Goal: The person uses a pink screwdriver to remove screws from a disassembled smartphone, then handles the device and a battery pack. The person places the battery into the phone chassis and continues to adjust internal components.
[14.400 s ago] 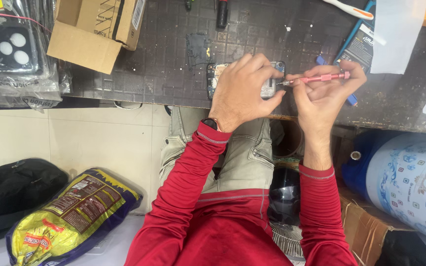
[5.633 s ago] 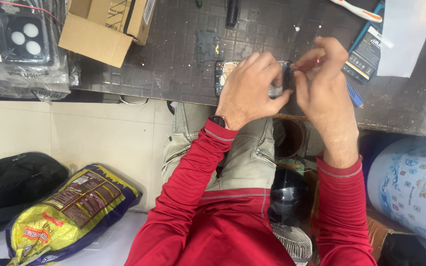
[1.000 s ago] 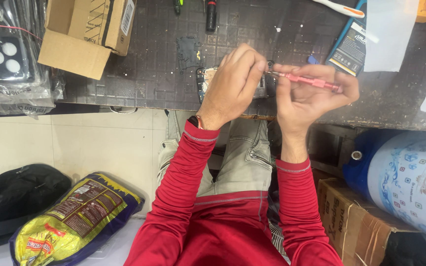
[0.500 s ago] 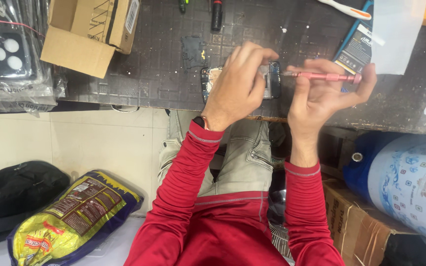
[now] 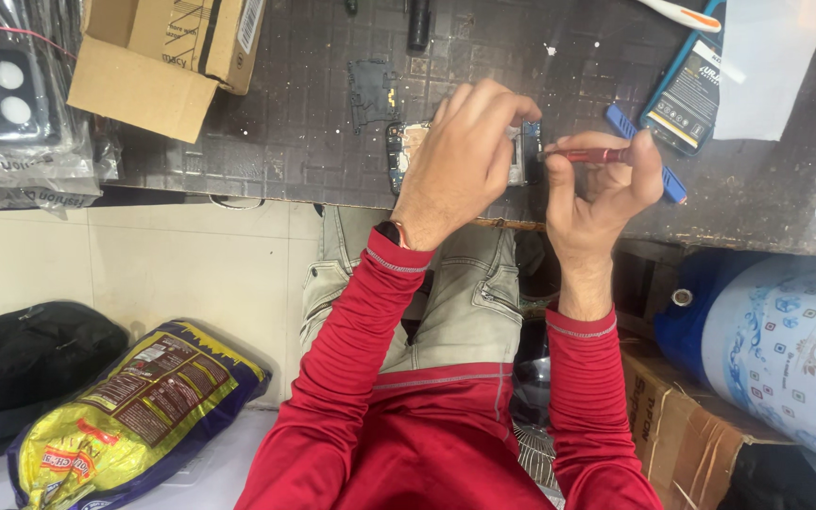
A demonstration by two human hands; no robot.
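Note:
An opened phone with its back off lies on the dark cutting mat near the table's front edge. My left hand covers most of it, fingers pressing down on it. My right hand holds a small red screwdriver level, its tip pointing left at the phone's right end. Both sleeves are red.
A loose dark phone part lies on the mat behind the phone. A cardboard box stands at the back left, bagged phone cases left of it. A blue tool, a boxed item, white paper lie right. Bags and a blue-white drum sit on the floor.
My right hand has lowered the screwdriver and brought its tip left against the phone's right end. My left hand stays on the phone.

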